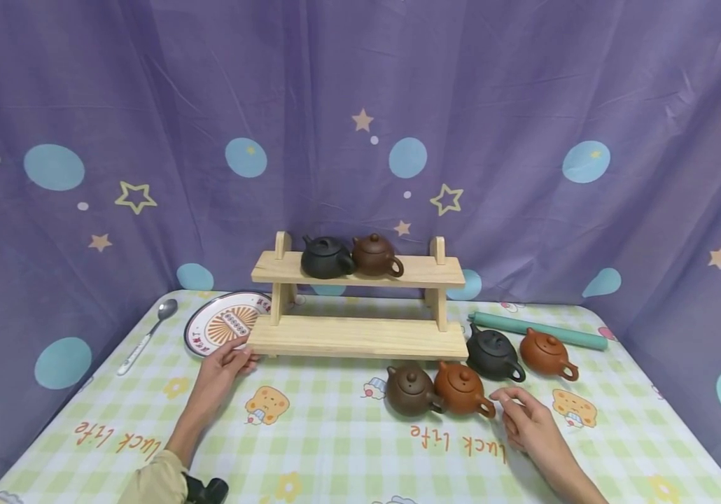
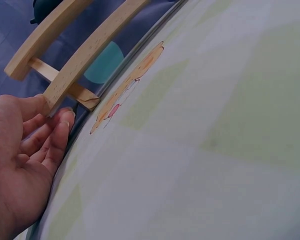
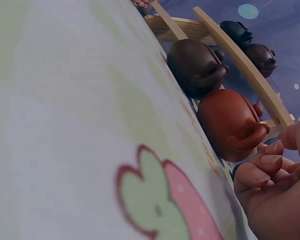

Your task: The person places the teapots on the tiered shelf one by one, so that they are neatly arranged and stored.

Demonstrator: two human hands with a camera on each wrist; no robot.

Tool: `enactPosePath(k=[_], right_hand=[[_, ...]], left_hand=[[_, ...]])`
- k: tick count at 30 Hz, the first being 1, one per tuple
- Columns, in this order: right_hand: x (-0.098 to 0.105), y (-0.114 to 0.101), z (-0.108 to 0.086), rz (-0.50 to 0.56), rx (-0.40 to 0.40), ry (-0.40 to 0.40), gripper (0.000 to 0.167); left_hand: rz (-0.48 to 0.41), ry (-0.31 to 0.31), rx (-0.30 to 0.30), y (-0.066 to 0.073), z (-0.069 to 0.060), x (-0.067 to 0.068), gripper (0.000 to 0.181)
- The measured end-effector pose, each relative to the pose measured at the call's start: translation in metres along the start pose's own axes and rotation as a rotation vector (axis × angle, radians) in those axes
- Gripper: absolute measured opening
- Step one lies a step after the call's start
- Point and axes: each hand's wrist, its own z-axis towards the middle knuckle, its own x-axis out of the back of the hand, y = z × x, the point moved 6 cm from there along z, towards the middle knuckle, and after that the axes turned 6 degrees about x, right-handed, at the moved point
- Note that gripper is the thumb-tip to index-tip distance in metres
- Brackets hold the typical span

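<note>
My left hand (image 1: 225, 371) grips the left end of the lower board of a two-tier wooden shelf (image 1: 357, 337), with the thumb and fingers at the board's corner in the left wrist view. On the upper board sit a black teapot (image 1: 325, 257) and a brown teapot (image 1: 374, 256), side by side. In front of the shelf's right end stand a dark brown teapot (image 1: 409, 392) and an orange-brown teapot (image 1: 460, 387). Just right of the latter's handle is my right hand (image 1: 533, 427), fingers loosely curled with nothing in them. In the right wrist view its fingertips (image 3: 260, 172) lie close to that handle.
Another black teapot (image 1: 493, 353) and a reddish-brown teapot (image 1: 544, 352) stand right of the shelf, before a green rolled item (image 1: 540, 331). At the left lie a patterned plate (image 1: 199, 327) and a spoon (image 1: 149, 336). A purple curtain (image 1: 499, 84) hangs behind the table.
</note>
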Motion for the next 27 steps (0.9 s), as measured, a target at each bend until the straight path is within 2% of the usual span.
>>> enactPosePath(k=[17,27], right_hand=[[-0.0022,0.0093,-0.0060,0.008,-0.109,-0.018,0.026],[-0.0056,0.0082,-0.0058,0.016,-0.089,-0.033,0.028]], left_hand=[[0.005,-0.008,0.000,-0.0010,-0.0002,0.0008,0.045],[0.005,-0.011,-0.007,-0.0017,0.0006,0.0009,0.045]])
